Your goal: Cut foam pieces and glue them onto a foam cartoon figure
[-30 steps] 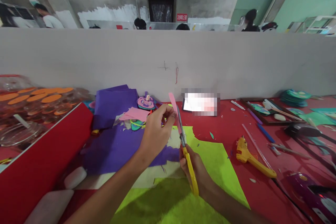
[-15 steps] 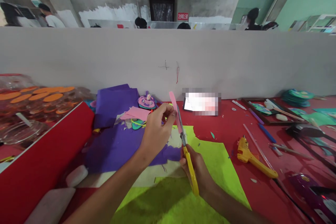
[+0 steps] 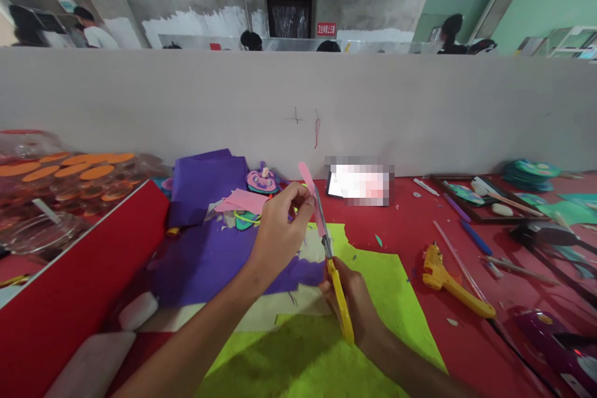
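Between thumb and fingers, my left hand point(image 3: 285, 221) pinches a narrow pink felt strip point(image 3: 306, 175) that stands up above the table. My right hand point(image 3: 352, 295) is wrapped round the yellow handles of a pair of scissors point(image 3: 342, 301). The blades point away from me and lie along the right edge of the strip. Beneath both hands are yellow-green felt point(image 3: 377, 273) and purple felt point(image 3: 200, 267). Pink felt pieces point(image 3: 242, 201) rest left of my left hand, beside a pink and purple felt face point(image 3: 262, 180).
A yellow glue gun point(image 3: 454, 286) with a cable lies at the right, near a blue pen point(image 3: 476, 237) and a dark-framed tray point(image 3: 485, 214). A phone point(image 3: 359, 183) leans on the white partition point(image 3: 186, 93). Clear jars with orange lids point(image 3: 96, 172) stand behind a red board point(image 3: 88, 267) at left.
The strip's top tip leans slightly further left. Both hands keep nearly the same place and grip; the whole view has shifted very slightly.
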Demonstrator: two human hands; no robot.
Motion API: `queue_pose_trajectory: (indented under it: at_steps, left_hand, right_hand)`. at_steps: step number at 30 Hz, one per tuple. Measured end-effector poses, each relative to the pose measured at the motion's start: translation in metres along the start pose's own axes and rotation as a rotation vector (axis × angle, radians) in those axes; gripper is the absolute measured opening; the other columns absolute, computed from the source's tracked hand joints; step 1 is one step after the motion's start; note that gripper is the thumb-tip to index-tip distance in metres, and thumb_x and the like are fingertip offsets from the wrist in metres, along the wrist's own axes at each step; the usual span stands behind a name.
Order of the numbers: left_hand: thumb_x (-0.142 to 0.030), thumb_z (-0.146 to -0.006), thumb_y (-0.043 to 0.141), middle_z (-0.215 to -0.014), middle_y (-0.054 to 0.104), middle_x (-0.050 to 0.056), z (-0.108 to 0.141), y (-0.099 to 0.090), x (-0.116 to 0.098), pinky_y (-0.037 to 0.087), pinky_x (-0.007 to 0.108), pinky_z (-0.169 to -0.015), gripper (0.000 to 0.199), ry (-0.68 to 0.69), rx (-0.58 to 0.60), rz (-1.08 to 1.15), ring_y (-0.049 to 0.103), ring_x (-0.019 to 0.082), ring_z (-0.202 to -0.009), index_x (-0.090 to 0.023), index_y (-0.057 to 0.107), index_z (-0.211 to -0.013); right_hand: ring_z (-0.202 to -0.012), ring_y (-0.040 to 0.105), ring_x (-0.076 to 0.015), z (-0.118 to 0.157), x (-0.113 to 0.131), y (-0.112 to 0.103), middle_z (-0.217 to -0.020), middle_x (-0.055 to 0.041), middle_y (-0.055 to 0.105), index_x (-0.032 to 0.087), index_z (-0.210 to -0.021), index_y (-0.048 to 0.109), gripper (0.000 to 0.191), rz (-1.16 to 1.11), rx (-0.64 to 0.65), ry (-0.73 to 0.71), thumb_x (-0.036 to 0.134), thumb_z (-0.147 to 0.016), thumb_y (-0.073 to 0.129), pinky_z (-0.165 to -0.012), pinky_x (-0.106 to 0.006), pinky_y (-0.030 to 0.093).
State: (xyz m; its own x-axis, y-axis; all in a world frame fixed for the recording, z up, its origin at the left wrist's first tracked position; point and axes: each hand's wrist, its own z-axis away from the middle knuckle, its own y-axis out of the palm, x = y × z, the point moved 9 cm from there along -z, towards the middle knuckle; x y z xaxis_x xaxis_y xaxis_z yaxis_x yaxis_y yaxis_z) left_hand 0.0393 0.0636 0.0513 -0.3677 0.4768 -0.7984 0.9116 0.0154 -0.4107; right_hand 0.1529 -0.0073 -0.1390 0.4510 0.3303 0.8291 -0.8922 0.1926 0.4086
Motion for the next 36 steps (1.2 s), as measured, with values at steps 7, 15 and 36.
queue_pose_trajectory:
  at_steps: [7, 15, 36]
  left_hand:
    - [-0.03, -0.101, 0.049, -0.07, 0.052, -0.003, 0.002, -0.002, 0.002, 0.034, 0.028, -0.061, 0.023, -0.04, -0.022, 0.042, 0.046, 0.012, -0.062, -0.021, 0.052, -0.08]
    - [-0.025, -0.099, 0.05, -0.069, 0.048, -0.003, 0.002, -0.004, 0.007, 0.033, 0.028, -0.06, 0.022, -0.028, -0.069, 0.039, 0.044, 0.012, -0.062, -0.021, 0.048, -0.078]
    - [-0.02, -0.098, 0.051, -0.068, 0.05, -0.004, 0.008, 0.009, 0.007, 0.033, 0.028, -0.063, 0.02, -0.026, -0.02, -0.002, 0.044, 0.011, -0.063, -0.019, 0.052, -0.078]
  right_hand:
    - [-0.051, 0.039, -0.01, 0.009, 0.018, 0.009, -0.059, 0.004, 0.046, 0.022, -0.064, 0.05, 0.044, 0.126, 0.061, -0.109, 0.056, -0.075, 0.075, -0.045, -0.021, 0.031]
    - [-0.046, 0.032, -0.0097, 0.013, 0.017, 0.01, -0.056, 0.0049, 0.039, 0.024, -0.066, 0.044, 0.041, 0.154, 0.062, -0.082, 0.054, -0.087, 0.063, -0.04, -0.023, 0.023]
    - [-0.074, 0.057, -0.0154, 0.006, 0.005, 0.006, -0.085, -0.001, 0.06, 0.024, -0.091, 0.065, 0.053, 0.135, 0.223, -0.321, 0.073, -0.076, 0.079, -0.067, -0.025, 0.055]
